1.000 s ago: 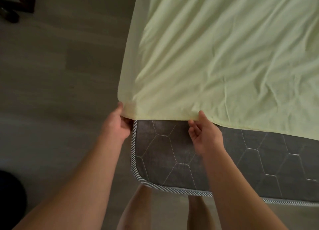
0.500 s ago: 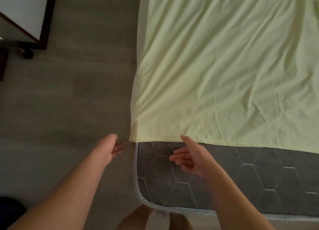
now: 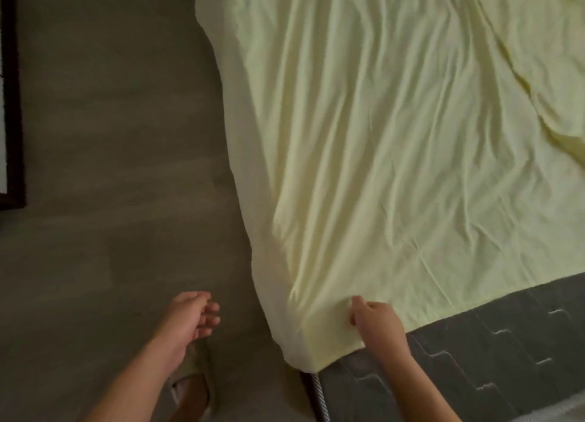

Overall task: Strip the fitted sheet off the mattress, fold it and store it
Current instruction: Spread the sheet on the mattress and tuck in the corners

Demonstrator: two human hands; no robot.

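A pale yellow fitted sheet [image 3: 380,136] lies wrinkled over the mattress, and its near left corner hangs loose over the mattress corner. The grey quilted mattress [image 3: 506,342] shows bare at the lower right, with striped piping on its edge. My right hand [image 3: 376,323] rests on the sheet's near edge by that corner, fingers curled into the fabric and thumb raised. My left hand [image 3: 190,317] hovers over the floor left of the bed, fingers loosely bent, holding nothing and apart from the sheet.
Grey-brown wood floor [image 3: 110,168] runs along the bed's left side. A dark-framed piece of furniture [image 3: 12,104] stands at the far left edge. My foot in a sandal [image 3: 190,393] is on the floor below my left hand.
Both hands let go of the sheet's edge and drew back. My right hand has since returned to the edge by the corner; my left hand stays off it. The view has shifted.
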